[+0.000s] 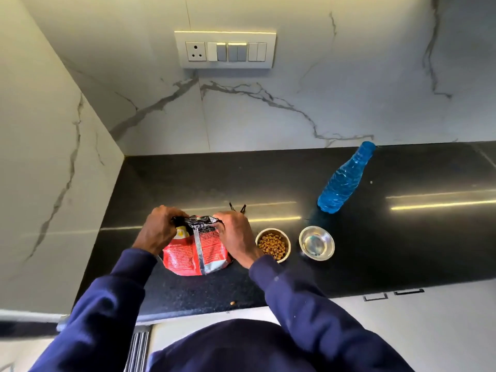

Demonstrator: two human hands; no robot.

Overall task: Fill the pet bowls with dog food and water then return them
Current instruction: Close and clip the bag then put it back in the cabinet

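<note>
A red dog food bag (193,251) stands on the black counter (375,251). My left hand (158,230) and my right hand (236,234) both grip its crumpled top, one on each side. Just right of the bag sits a small steel bowl (273,245) filled with brown kibble. Further right is a second steel bowl (316,242) that looks to hold clear water. A blue plastic water bottle (345,179) stands behind that bowl, capped.
A black binder clip (237,208) lies behind the bag. One loose kibble (232,303) lies near the counter's front edge. Marble walls close the left side and back, with a switch panel (225,49) above. Drawer handles (393,294) show below the counter at right.
</note>
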